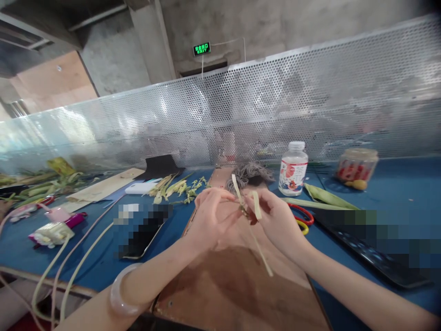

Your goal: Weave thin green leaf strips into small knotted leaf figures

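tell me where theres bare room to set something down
Bare: the near end of the wooden board, below the left hand and right hand; blue tabletop right of the jar. Crowded: the left side, with cables, phone and plant stems.

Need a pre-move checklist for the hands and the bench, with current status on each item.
1. Both hands at the work: ok. The left hand and right hand meet at the pale strips.
2. Strip count: cannot tell. Fingers hide whether it is one folded strip or several.
3. Board under the hands: ok. The brown wooden board lies below them.
4. Grey string tangle clear of the hands: cannot tell. The tangle shows just beyond them; contact is unclear.
5. Bottle closed and upright: ok. The bottle stands with its white cap on.
6. Wrist bare: not ok. A bangle is on the left wrist.
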Action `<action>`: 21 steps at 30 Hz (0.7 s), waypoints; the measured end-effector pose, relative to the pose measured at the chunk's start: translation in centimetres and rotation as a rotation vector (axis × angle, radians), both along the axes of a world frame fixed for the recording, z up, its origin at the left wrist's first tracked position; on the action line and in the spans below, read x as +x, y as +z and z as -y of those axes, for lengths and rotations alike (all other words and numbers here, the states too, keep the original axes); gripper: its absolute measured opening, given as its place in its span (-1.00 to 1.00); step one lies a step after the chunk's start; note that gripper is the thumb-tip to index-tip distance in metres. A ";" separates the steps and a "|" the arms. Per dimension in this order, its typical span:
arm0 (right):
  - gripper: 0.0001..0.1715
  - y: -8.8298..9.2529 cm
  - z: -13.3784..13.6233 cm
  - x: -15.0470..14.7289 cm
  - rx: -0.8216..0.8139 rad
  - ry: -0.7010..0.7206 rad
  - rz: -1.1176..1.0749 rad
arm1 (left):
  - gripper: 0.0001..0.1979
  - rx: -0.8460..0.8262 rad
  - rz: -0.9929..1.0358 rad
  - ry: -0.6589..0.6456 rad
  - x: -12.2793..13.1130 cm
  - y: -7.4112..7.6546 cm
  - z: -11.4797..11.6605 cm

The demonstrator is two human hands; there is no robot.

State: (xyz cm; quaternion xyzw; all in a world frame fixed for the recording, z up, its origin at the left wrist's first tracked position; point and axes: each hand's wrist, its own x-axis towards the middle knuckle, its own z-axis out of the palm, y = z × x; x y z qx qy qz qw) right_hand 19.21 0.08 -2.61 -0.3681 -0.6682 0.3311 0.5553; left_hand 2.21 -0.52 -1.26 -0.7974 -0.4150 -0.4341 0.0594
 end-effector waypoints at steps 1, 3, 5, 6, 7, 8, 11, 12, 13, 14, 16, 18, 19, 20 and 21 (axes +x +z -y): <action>-0.77 0.2 0.1 0.0 0.013 -0.002 0.018 | -0.78 -0.010 -0.023 -0.003 -0.1 -0.1 -0.2; -0.74 0.5 0.3 0.1 0.056 -0.019 0.064 | -0.71 -0.015 -0.057 -0.021 -0.2 -0.2 -0.5; -0.71 0.7 0.3 0.2 0.081 -0.015 0.085 | -0.64 0.003 -0.085 -0.029 -0.4 -0.2 -0.7; -0.71 0.8 0.2 0.3 0.076 0.009 0.074 | -0.64 0.016 -0.103 -0.020 -0.4 -0.2 -0.8; -0.70 0.8 0.1 0.3 0.061 0.036 0.053 | -0.67 0.030 -0.125 -0.005 -0.4 -0.2 -0.7; -0.69 0.8 0.0 0.3 0.044 0.058 0.033 | -0.73 0.044 -0.149 0.016 -0.5 -0.1 -0.7; -0.71 0.8 -0.1 0.4 0.009 0.078 -0.002 | -0.81 0.083 -0.219 0.067 -0.5 0.1 -0.5; -0.74 0.8 0.0 0.4 0.007 0.073 0.001 | -0.80 0.096 -0.226 0.083 -0.5 0.2 -0.5; -0.77 0.8 0.0 0.4 0.009 0.068 0.016 | -0.80 0.108 -0.222 0.097 -0.5 0.2 -0.5; -0.79 0.8 0.1 0.3 0.015 0.071 0.043 | -0.80 0.112 -0.214 0.109 -0.5 0.2 -0.5; -0.78 0.8 0.2 0.3 0.038 0.082 0.112 | -0.82 0.107 -0.195 0.120 -0.6 0.2 -0.5; -0.82 0.7 0.2 0.2 0.049 0.082 0.161 | -0.83 0.089 -0.195 0.110 -0.6 0.2 -0.6; -0.84 0.7 0.2 0.2 0.053 0.075 0.167 | -0.83 0.081 -0.199 0.101 -0.6 0.2 -0.6; -0.87 0.6 0.2 0.2 0.058 0.069 0.171 | -0.83 0.076 -0.202 0.092 -0.6 0.1 -0.6; -0.88 0.5 0.2 0.2 0.066 0.062 0.173 | -0.83 0.072 -0.204 0.082 -0.6 0.1 -0.5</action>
